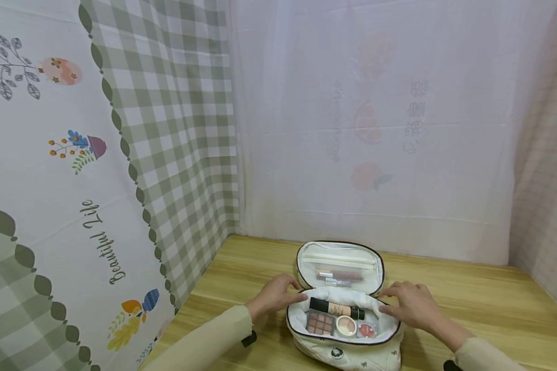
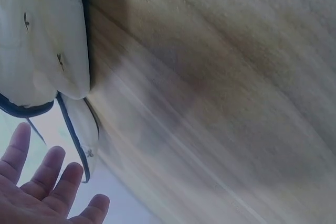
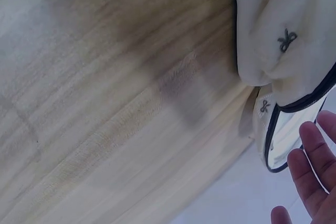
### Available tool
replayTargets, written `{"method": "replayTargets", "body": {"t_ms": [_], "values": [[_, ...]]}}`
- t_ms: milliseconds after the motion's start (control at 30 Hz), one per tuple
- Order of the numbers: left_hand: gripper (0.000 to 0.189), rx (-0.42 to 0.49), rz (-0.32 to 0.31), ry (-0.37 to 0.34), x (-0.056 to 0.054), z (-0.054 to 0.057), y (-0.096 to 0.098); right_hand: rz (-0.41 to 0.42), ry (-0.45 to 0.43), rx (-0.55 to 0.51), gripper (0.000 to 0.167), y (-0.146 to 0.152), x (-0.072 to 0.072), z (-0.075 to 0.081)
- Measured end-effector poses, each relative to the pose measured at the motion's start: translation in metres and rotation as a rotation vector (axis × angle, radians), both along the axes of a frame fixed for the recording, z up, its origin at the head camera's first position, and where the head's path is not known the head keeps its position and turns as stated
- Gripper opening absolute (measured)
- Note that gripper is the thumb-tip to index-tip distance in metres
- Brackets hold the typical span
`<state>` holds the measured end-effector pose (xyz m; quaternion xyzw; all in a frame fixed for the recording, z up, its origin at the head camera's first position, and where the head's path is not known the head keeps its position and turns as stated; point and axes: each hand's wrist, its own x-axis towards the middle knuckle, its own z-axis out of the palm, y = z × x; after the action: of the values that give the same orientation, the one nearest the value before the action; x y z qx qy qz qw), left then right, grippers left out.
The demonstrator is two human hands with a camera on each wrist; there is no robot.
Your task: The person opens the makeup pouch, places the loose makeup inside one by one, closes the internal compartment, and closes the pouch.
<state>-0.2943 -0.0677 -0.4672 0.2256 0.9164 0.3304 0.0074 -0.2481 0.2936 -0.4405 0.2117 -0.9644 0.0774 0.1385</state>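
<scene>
A cream cosmetic bag (image 1: 320,349) with black piping stands on the table, its lid (image 1: 339,249) flipped back. Inside lie a black-capped foundation tube (image 1: 340,308), an eyeshadow palette (image 1: 320,323), a round compact (image 1: 346,326) and a small clear case with a red-pink print (image 1: 366,330). Two slim tubes (image 1: 348,275) show through the lid's clear pocket. At the bag's left rim is my left hand (image 1: 276,295), its thumb by the opening. My right hand (image 1: 413,304) is at the right rim, thumb over the edge. Both wrist views show loosely extended fingers; contact with the rim is unclear.
The wood-grain table (image 1: 473,288) extends to both sides of the bag. A green checked cloth (image 1: 185,129) hangs at the left, and a pale translucent curtain (image 1: 297,154) hangs behind the table. More cloth (image 1: 547,180) hangs along the right side.
</scene>
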Motion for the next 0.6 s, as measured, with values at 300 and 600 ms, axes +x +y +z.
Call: {"method": "replayTargets", "body": {"t_ms": [300, 600], "values": [[0.046, 0.040, 0.030, -0.009, -0.018, -0.001, 0.000, -0.113, -0.060, -0.060, 0.040, 0.010, -0.018, -0.003], [0.061, 0.076, 0.076, -0.029, -0.045, 0.004, 0.003, -0.198, -0.169, -0.147, 0.053, 0.024, -0.040, -0.001]]}}
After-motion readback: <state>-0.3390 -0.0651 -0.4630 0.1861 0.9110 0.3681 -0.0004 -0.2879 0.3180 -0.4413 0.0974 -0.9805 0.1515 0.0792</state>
